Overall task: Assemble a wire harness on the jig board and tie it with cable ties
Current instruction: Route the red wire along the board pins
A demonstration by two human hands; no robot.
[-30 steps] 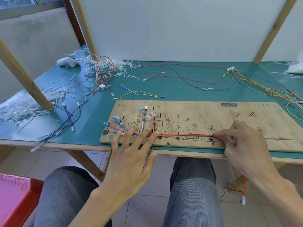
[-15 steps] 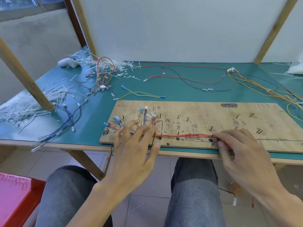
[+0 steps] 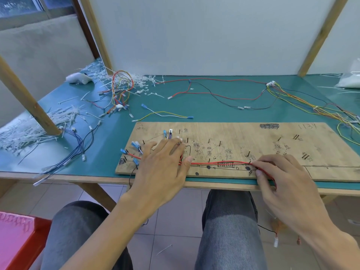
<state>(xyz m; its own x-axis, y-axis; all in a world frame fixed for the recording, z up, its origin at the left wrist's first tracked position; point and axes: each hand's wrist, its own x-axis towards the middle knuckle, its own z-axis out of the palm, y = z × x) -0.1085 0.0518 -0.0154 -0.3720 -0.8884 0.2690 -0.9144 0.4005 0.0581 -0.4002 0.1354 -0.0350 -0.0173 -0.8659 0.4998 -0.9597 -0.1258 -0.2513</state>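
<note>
A long plywood jig board (image 3: 253, 137), scribbled with black marks and studded with small dark pegs, lies along the front edge of the teal-topped counter (image 3: 214, 106). A thin bundle of red wires (image 3: 214, 163) runs left to right along the board's near side, crossing a drawn black rectangle. The left hand (image 3: 161, 168) lies flat over the bundle's left end, fingers straight and spread. It presses the wires down among the blue-capped terminals (image 3: 135, 146) that fan out there, and it grips nothing. The right hand (image 3: 282, 176) has its fingers curled and pinches the red wires just beside a peg near the board's front edge, the strands passing under its palm. On the counter to the left lie a heap of white cable ties (image 3: 29, 131) and a loose bunch of blue and black wires (image 3: 78, 147). Behind the board, well apart from it, multicoloured leads (image 3: 315, 108) sprawl toward the right. A red plastic crate (image 3: 23, 240) sits low at the left, beside the person's knee.
</note>
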